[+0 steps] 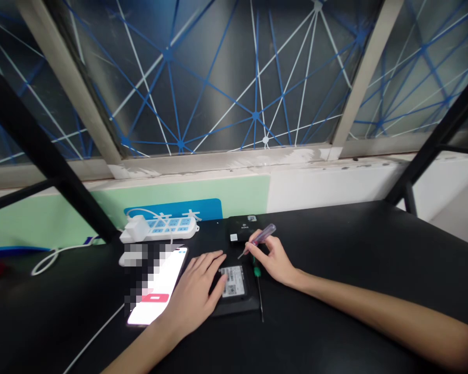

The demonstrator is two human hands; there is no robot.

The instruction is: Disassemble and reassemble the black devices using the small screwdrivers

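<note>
A black device with a white printed label (234,281) lies on the black table in front of me. My left hand (198,291) rests flat along its left side, fingers stretched out and thumb at the label's edge. Above the device's far edge, my right hand (272,258) grips a small screwdriver (264,235) by its clear purplish handle. The screwdriver's thin tip points down and left; I cannot tell whether it touches the device. A second screwdriver with a green handle (257,271) lies along the device's right side, partly hidden beneath my right hand.
Behind the device sits a flat black box (238,226) with small stickers. A lit phone (167,275) lies left of my left hand. Farther back is a white power strip (179,228) with a plugged-in charger (137,228) and white cables. Black metal bars (42,150) slant up at both sides.
</note>
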